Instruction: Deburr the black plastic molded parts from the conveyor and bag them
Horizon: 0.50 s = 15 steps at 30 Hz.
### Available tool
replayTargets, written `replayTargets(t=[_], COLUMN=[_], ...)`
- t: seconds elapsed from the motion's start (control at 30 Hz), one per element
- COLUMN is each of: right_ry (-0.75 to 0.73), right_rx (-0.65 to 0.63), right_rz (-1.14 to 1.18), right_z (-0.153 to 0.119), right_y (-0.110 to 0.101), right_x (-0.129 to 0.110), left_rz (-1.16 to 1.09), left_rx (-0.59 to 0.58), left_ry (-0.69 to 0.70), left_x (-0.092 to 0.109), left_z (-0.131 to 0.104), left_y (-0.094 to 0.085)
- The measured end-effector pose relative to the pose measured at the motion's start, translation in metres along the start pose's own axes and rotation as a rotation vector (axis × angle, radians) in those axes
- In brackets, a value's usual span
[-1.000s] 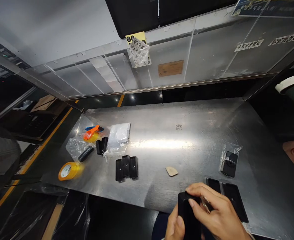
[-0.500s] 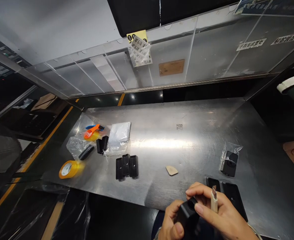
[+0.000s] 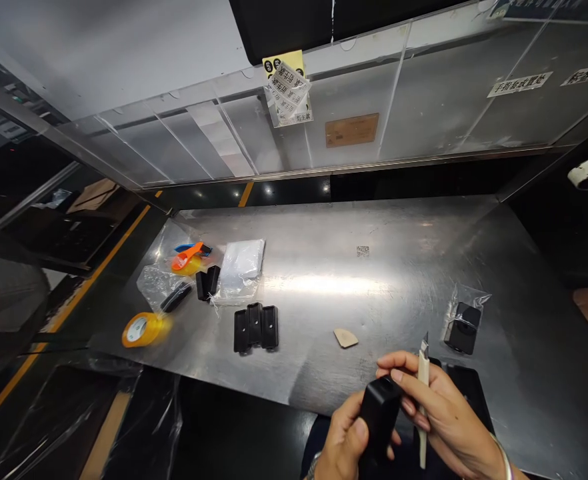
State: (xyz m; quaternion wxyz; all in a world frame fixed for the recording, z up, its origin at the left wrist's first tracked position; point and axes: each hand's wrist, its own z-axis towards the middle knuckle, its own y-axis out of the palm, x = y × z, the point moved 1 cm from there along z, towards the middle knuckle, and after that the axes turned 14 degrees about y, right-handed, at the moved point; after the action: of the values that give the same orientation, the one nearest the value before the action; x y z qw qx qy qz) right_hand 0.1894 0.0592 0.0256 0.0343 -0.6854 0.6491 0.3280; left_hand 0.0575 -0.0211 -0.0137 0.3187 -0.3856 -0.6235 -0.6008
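- A brushed metal table (image 3: 314,233) spreads before me, with a clear partitioned rack (image 3: 434,100) above its far edge.
- My left hand (image 3: 343,437) is closed around a black case (image 3: 381,407), which I hold up at the table's near edge, its narrow end uppermost.
- My right hand (image 3: 447,410) grips a pale-handled cutter (image 3: 423,420), blade pointing up, while my thumb and fingertips meet the case's top end.
- A black tray (image 3: 471,383) lies partly hidden behind my right hand; a bagged black item (image 3: 463,327) sits just beyond.
- Ahead lies a beige wedge (image 3: 345,338), with three black trays (image 3: 255,327) farther left.
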Motion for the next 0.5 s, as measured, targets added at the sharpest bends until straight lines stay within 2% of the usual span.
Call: replayTargets(t=[0.13,0.23,0.4,0.5], right_ry=[-0.002,-0.003,-0.057,-0.111], right_rx=[0.026,0.051,0.14,0.232], right_rz=[0.012,0.001,-0.051,-0.108], right_z=[0.001,0.0,0.007,0.011], right_y=[0.003,0.005,0.003,0.0], right_x=[-0.003,-0.002,0.0,0.002], left_rz=[0.045,-0.005,-0.404,-0.626], left_rx=[0.052,0.088,0.094,0.225], left_ry=[-0.107,-0.137,-0.236,-0.177], left_x=[0.003,0.0,0.002,0.01], left_z=[-0.007,-0.009,0.0,0.007], left_y=[0.0,0.0,0.009,0.01])
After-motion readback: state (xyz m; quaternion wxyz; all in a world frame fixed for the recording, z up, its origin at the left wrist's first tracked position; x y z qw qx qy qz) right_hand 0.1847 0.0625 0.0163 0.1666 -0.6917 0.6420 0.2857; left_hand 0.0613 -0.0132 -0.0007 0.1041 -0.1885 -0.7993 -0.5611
